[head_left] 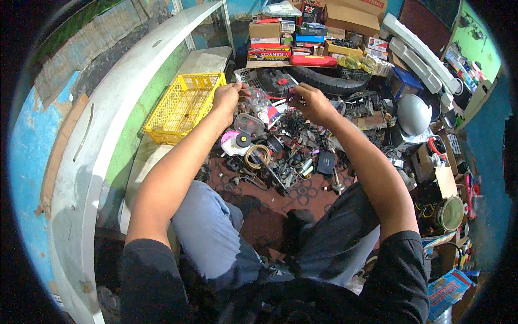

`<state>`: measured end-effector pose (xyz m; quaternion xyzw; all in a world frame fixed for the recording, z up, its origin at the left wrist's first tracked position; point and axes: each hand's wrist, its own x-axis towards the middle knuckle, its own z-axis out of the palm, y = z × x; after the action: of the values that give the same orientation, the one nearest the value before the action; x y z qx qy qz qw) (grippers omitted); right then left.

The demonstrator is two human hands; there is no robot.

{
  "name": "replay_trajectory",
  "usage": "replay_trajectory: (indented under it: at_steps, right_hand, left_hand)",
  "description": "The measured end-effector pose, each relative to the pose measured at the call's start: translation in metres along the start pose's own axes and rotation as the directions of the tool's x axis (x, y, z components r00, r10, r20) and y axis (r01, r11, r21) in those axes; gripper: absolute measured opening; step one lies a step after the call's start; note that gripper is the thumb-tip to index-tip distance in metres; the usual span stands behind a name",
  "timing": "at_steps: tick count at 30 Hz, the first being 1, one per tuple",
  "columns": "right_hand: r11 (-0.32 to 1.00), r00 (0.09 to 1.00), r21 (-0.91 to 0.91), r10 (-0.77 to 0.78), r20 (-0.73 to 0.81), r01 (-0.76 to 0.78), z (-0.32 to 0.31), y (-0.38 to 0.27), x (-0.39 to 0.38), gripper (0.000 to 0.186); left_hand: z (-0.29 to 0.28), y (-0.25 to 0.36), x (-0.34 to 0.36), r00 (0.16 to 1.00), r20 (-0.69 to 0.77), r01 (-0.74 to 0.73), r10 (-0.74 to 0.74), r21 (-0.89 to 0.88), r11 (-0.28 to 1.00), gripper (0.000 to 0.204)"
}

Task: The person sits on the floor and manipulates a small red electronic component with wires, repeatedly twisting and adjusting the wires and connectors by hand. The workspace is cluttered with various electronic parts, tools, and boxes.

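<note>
Both of my arms reach forward over a heap of loose mechanical parts (302,135) on the floor. My left hand (226,101) is closed at the edge of a clear plastic bag (256,100), its fingertips pinching the film. To the right of it, my right hand (315,105) has its fingers curled together around something small and dark that I cannot make out. A clear plastic tub (249,125) lies below the bag. Near it are a white bottle with a black cap (236,144) and a tan ring (257,157).
A yellow plastic crate (183,110) sits at the left beside a long white shelf (81,162). Behind the heap lie a black tyre (332,82) and stacked boxes (267,40). A grey rounded shell (414,114) and more clutter line the right side.
</note>
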<state>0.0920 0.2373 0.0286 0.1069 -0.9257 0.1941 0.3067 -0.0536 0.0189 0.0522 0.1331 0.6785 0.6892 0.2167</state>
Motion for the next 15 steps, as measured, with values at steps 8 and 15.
replay_trajectory:
  at_steps: [8, 15]
  right_hand:
    - [0.998, 0.996, 0.045, -0.047, 0.082, 0.044, -0.006, -0.019, -0.001, 0.022]
    - [0.996, 0.996, 0.077, -0.042, 0.081, 0.036, -0.009, -0.023, -0.002, 0.023]
  left_hand:
    - [0.008, 0.002, -0.025, 0.696, 0.27, -0.651, 0.665, 0.628, 0.426, 0.034]
    - [0.028, 0.012, -0.047, 0.498, 0.585, -0.827, 0.64, 0.541, 0.149, 0.021]
